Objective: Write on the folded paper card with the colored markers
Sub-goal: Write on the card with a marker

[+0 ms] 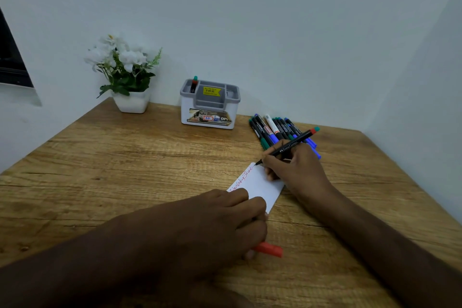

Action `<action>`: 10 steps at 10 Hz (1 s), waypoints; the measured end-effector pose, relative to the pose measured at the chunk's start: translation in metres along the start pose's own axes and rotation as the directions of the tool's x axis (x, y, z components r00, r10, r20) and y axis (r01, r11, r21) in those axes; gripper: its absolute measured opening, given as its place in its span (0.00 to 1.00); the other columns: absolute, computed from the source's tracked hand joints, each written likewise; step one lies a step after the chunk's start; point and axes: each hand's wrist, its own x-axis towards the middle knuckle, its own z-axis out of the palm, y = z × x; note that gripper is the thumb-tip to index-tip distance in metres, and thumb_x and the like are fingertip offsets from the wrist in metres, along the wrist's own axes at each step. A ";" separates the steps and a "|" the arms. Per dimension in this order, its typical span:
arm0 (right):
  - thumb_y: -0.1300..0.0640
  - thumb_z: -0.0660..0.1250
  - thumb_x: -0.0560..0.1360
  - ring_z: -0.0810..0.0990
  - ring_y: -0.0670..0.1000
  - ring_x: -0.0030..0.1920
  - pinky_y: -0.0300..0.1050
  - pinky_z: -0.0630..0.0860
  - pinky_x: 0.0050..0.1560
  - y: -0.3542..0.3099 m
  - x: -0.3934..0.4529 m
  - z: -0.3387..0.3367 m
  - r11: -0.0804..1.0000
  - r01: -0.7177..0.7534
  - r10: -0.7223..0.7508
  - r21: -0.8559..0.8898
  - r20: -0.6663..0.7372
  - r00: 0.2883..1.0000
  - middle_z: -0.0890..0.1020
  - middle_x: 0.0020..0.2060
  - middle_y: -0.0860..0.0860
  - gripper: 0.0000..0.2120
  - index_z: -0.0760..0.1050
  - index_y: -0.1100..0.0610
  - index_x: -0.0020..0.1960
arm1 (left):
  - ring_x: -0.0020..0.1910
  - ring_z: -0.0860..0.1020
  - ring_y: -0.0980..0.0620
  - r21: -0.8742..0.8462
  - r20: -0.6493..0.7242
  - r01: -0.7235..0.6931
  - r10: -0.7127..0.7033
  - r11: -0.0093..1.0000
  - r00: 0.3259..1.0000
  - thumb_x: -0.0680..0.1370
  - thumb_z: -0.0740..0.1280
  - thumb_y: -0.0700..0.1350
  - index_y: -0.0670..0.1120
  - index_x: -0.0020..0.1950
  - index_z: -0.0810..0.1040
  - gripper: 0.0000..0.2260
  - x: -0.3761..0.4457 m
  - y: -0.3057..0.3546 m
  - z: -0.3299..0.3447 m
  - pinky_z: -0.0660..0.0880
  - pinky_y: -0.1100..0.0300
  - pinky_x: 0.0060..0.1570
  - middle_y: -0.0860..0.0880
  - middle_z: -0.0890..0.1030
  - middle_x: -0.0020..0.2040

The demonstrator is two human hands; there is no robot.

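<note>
A white folded paper card [260, 186] lies on the wooden table [125, 157], with a line of red handwriting along its upper left edge. My right hand [295, 167] grips a black marker [287, 146] with a red and green end, its tip touching the card's far corner. My left hand [225, 217] presses down on the card's near end, covering part of it, and holds a red marker cap [271, 250] under its fingers.
Several black markers with blue, green and red caps [277, 130] lie in a pile behind my right hand. A white and grey pen holder [210, 105] with one marker stands at the back. A potted white flower plant [125, 72] sits back left. Walls close in behind and right.
</note>
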 end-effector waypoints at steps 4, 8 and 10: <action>0.65 0.70 0.80 0.85 0.56 0.37 0.53 0.86 0.50 -0.024 -0.031 0.008 0.817 -0.151 0.135 0.556 0.070 0.988 0.86 0.37 0.60 0.04 0.82 0.65 0.49 | 0.51 0.71 0.58 0.093 -0.127 -0.054 0.065 0.994 0.990 0.86 0.52 0.61 0.52 0.67 0.71 0.18 0.004 -0.020 0.000 0.75 0.55 0.47 0.56 0.71 0.59; 0.67 0.69 0.80 0.88 0.57 0.45 0.50 0.88 0.49 -0.015 -0.023 0.012 0.658 -0.277 0.189 0.700 0.202 0.961 0.88 0.45 0.64 0.06 0.83 0.70 0.50 | 0.52 0.73 0.67 -0.109 -0.369 0.288 -0.308 0.951 0.877 0.85 0.52 0.60 0.60 0.63 0.76 0.16 -0.001 -0.103 0.000 0.68 0.68 0.47 0.67 0.75 0.53; 0.66 0.75 0.77 0.90 0.56 0.44 0.51 0.88 0.51 -0.015 -0.026 0.013 0.661 -0.224 0.173 0.716 0.145 0.974 0.89 0.45 0.64 0.08 0.84 0.66 0.55 | 0.50 0.75 0.63 -0.063 -0.341 0.331 -0.332 0.942 0.880 0.82 0.57 0.61 0.59 0.69 0.77 0.19 0.002 -0.109 0.003 0.76 0.60 0.47 0.64 0.79 0.53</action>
